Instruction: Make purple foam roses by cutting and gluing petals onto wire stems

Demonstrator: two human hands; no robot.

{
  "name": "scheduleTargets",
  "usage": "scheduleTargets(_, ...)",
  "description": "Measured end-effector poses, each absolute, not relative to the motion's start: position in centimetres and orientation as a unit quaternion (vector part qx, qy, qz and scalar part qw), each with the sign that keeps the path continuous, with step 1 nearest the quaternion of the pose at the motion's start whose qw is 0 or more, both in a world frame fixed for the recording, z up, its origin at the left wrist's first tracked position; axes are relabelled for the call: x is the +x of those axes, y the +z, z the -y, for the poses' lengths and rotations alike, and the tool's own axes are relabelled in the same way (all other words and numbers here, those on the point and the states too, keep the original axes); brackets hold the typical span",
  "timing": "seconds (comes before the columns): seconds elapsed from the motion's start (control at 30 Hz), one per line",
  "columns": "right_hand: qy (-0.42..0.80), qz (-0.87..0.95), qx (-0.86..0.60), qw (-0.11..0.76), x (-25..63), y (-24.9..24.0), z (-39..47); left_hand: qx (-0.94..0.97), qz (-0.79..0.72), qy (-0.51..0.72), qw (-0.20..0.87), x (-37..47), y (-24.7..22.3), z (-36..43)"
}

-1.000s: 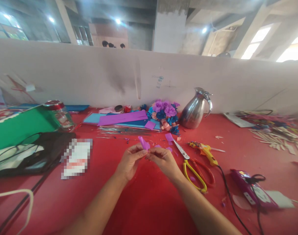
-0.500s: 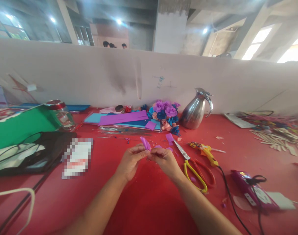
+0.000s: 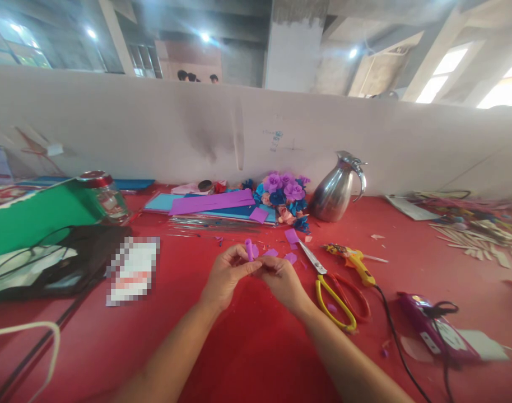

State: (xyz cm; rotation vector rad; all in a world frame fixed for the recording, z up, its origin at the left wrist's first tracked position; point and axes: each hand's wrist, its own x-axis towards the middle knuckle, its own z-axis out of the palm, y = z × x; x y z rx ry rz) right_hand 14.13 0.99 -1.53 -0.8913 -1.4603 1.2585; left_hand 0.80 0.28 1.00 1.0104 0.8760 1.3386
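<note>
Between my hands a small roll of purple crepe-like paper (image 3: pixel 249 249) stands nearly upright. My left hand (image 3: pixel 226 278) pinches it near its lower part, with the thumb pointing right. The fingers of my right hand (image 3: pixel 283 280) are pinched together at the roll's lower end, meeting the left thumb tip; the very base is hidden by the fingers. Just beyond my hands lie cut purple paper pieces (image 3: pixel 271 253). Scissors (image 3: pixel 342 302) with one yellow and one red handle rest to the right of my right hand, their blades pointing away and left.
Purple, pink and blue paper flowers (image 3: pixel 287 190) lie at the back, beside purple paper strips (image 3: pixel 214 201) on blue sheets. A steel jug (image 3: pixel 334 193) stands behind. To the right are a yellow glue gun (image 3: pixel 359 266) with a cord and a purple device (image 3: pixel 436 327). A glass jar (image 3: pixel 108 201) stands left.
The purple roll has turned from leaning left to nearly upright. Both hands have shifted slightly, with the fingers closer around its base. The other things are unmoved.
</note>
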Motion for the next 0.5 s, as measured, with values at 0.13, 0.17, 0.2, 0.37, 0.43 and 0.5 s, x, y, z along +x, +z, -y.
scheduleTargets(0.13, 0.518, 0.59, -0.377, 0.491, 14.24, -1.46, -1.15, 0.465, -0.38, 0.56, 0.572, 0.59, 0.46, -0.47)
scheduleTargets(0.17, 0.521, 0.586, -0.379, 0.492, 14.29, -1.38, -1.19, 0.473, -0.38, 0.554, 0.57, 0.53, 0.36, -0.5)
scheduleTargets(0.2, 0.525, 0.581, -0.38, 0.492, 14.33, -1.29, -1.23, 0.481, -0.38, 0.55, 0.567, 0.47, 0.28, -0.52)
scheduleTargets(0.37, 0.535, 0.575, -0.373, 0.494, 14.41, -1.05, -1.29, 0.495, -0.382, 0.551, 0.553, 0.35, 0.04, -0.67)
scheduleTargets(0.43, 0.536, 0.583, -0.368, 0.488, 14.38, -1.11, -1.27, 0.488, -0.386, 0.559, 0.548, 0.37, -0.04, -0.76)
scheduleTargets(0.5, 0.538, 0.586, -0.368, 0.482, 14.36, -1.15, -1.24, 0.476, -0.391, 0.56, 0.554, 0.43, -0.08, -0.82)
